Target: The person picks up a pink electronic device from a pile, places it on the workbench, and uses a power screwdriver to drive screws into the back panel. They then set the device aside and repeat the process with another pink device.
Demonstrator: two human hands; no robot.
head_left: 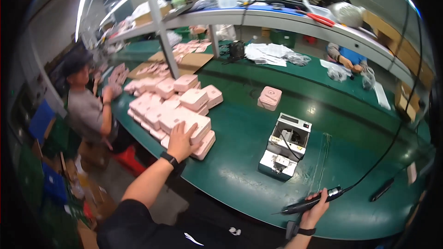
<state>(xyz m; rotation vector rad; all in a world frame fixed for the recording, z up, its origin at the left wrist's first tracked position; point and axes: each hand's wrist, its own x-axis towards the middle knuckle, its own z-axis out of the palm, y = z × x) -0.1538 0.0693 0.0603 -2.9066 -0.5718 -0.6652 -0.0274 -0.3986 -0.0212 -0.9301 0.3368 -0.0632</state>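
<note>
From my remote seat I am seeing the left hand [181,140] resting over the pink box [201,131] at the near right corner of a stacked pile of pink boxes [157,106]; its fingers are spreading across the top, but I cannot tell whether they are gripping or merely lying there. That box is sitting high and on the outer side of the pile, which is probably making it the easiest one for this hand to touch. The right hand [317,207] is closing firmly around a corded black driver [295,208], holding it nearly level above the bench's near edge, its thin tip pointing left. I am reading that as a carrying hold, since the tip is touching nothing that I can make out. Its cord [386,154] is rising to the upper right, likely so that the slack is hanging clear of the work. A white machine [282,146] is standing between the hands, farther back on the green bench [237,166], perhaps placed there for reach from either side. One single pink box [270,96] is sitting behind it, apart from the pile, and a black tool [382,190] is lying toward the right.
</note>
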